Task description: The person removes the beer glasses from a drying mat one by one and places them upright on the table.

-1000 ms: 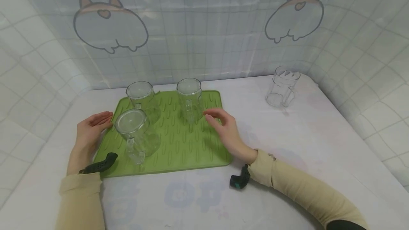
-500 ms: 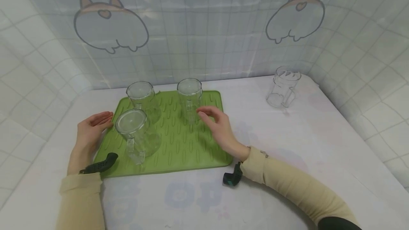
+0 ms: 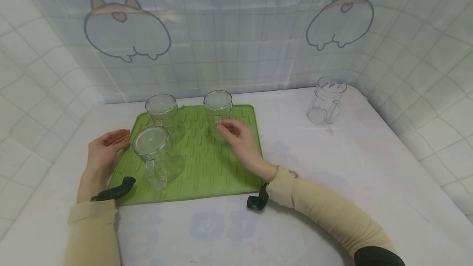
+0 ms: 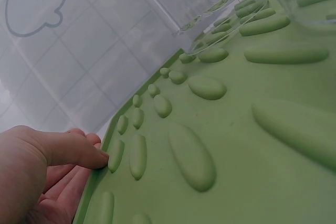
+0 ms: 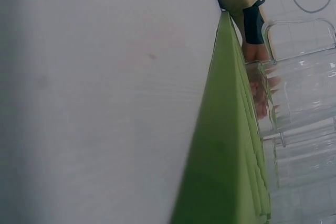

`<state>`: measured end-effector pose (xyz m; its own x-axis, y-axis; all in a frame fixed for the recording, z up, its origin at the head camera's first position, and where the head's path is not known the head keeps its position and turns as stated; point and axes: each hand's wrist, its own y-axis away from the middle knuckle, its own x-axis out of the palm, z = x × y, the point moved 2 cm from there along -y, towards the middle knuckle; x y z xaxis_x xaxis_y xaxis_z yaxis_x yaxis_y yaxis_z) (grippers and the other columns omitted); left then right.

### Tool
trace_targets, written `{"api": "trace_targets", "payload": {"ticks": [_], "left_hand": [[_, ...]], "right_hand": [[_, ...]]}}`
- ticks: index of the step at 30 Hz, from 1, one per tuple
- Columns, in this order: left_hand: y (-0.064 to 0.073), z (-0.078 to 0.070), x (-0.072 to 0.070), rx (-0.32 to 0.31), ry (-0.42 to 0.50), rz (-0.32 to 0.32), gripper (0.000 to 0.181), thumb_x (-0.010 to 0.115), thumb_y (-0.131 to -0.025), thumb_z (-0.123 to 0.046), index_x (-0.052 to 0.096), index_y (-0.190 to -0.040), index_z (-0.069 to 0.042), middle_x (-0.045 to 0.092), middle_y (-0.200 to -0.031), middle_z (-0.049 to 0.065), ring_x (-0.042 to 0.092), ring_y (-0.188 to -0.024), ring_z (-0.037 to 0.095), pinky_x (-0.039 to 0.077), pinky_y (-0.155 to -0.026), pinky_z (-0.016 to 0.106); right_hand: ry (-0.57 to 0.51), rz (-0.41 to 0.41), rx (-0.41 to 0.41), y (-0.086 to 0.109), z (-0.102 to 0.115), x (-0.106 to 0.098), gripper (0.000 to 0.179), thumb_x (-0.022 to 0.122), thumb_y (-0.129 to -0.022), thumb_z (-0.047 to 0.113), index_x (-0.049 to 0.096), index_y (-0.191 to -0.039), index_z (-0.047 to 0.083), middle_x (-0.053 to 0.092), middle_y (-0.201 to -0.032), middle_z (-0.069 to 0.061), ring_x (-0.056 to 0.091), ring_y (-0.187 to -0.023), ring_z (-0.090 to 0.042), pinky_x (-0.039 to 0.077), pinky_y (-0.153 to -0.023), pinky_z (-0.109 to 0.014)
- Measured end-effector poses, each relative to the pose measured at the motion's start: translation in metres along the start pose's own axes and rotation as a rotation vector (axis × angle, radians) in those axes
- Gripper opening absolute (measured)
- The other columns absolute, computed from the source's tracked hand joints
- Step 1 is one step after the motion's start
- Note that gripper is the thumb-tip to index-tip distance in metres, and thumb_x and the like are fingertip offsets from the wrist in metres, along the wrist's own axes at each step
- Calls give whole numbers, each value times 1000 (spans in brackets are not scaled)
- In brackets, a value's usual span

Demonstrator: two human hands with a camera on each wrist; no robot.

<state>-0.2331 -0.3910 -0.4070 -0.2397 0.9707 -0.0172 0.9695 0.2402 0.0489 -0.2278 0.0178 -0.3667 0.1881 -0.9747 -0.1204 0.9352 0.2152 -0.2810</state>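
Three clear glass mugs stand on a green ridged mat [image 3: 207, 182]. My right hand [image 3: 242, 141], fingers loosely bent, has its thumb and fingertips right at the handle of the back right mug [image 3: 218, 104]. My left hand [image 3: 104, 147] stays at the mat's left edge; in the left wrist view its thumb [image 4: 79, 149] rests on the raised rim with the fingers lying outside it. Close beside this hand are the front left mug [image 3: 153, 143] and the back left mug [image 3: 162, 108]. The right wrist view does not show the right hand.
A fourth clear glass mug [image 3: 325, 102] stands on the white-covered table [image 3: 314, 167] at the back right. A white tiled-pattern sheet [image 3: 236, 32] rises behind the table and along both sides.
My right hand has moved left from the mat's right side, over the mat, to the handle of the back right mug. The left hand and the mugs have not moved.
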Motion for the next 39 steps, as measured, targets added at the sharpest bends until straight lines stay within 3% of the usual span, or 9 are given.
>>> {"api": "trace_targets", "payload": {"ticks": [7,14,24,39], "left_hand": [[3,-5,3,-14,0,10,48,66,-90,9,53,-136,5,74,-97,-19,69,-89,-7,54,-80,7],[7,-12,7,-19,-12,12,52,64,-90,12,47,-140,9,74,-94,-19,69,-86,-8,54,-79,7],[3,-6,1,-16,-14,10,52,65,-91,8,48,-140,6,73,-96,-20,69,-88,-8,54,-80,7],[0,1,0,1,-24,22,53,69,-90,5,49,-139,6,73,-97,-20,69,-89,-8,54,-80,7]], "right_hand": [[-73,9,50,0,3,8,31,63,-100,27,66,-124,7,70,-120,-6,65,-110,-16,55,-98,-31],[-167,5,34,0,0,10,28,60,-101,19,64,-124,2,70,-119,-14,67,-113,-22,54,-101,-28],[-174,-37,-25,0,2,11,29,58,-102,14,63,-122,-6,70,-116,-19,67,-112,-26,55,-101,-29],[-193,-80,-68,7,8,9,24,59,-101,15,66,-119,0,71,-112,-19,68,-109,-28,55,-101,-30]]}}
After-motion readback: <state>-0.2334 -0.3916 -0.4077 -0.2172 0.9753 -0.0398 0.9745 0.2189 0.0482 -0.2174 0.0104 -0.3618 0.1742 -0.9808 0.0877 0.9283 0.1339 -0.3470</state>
